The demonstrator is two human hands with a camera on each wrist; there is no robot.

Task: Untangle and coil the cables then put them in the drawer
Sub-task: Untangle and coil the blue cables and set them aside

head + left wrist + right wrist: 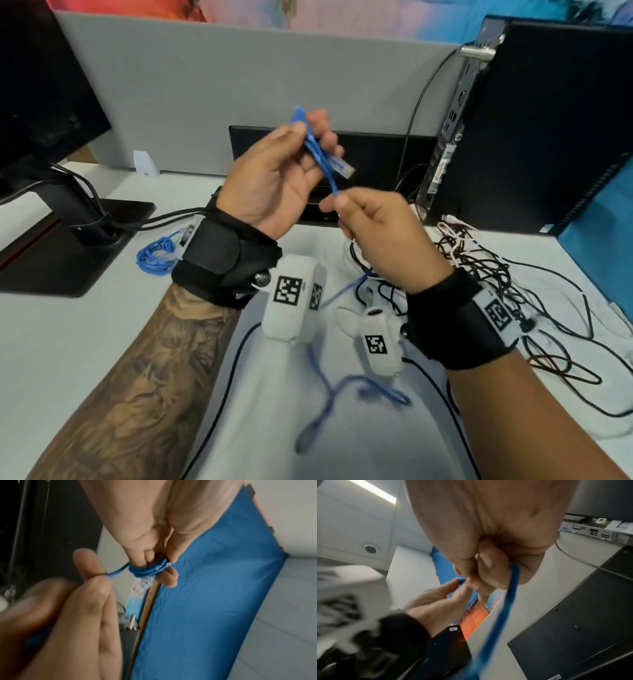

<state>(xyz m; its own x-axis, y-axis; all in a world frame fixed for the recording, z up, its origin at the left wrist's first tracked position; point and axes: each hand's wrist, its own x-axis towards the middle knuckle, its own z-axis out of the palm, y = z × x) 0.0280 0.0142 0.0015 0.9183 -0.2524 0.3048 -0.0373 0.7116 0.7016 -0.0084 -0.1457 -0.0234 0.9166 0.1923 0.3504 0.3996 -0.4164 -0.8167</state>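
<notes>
My left hand [301,147] is raised above the desk and pinches a small coil of blue network cable [317,150] between thumb and fingers. The cable's clear plug [345,168] sticks out to the right of the coil. In the left wrist view the blue loops [149,570] wrap around my fingertips with the clear plug [143,586] hanging below. My right hand [346,205] is just below and right, pinching the same cable's free run. The free run [329,401] trails down blurred toward the desk. In the right wrist view the blue cable [510,592] runs out of my curled fingers.
A coiled blue cable [157,255] lies by the monitor base [68,240] on the left. A tangle of black and white cables [479,270] covers the desk at right. A black computer tower [534,130] stands behind it. A grey partition [222,85] backs the desk.
</notes>
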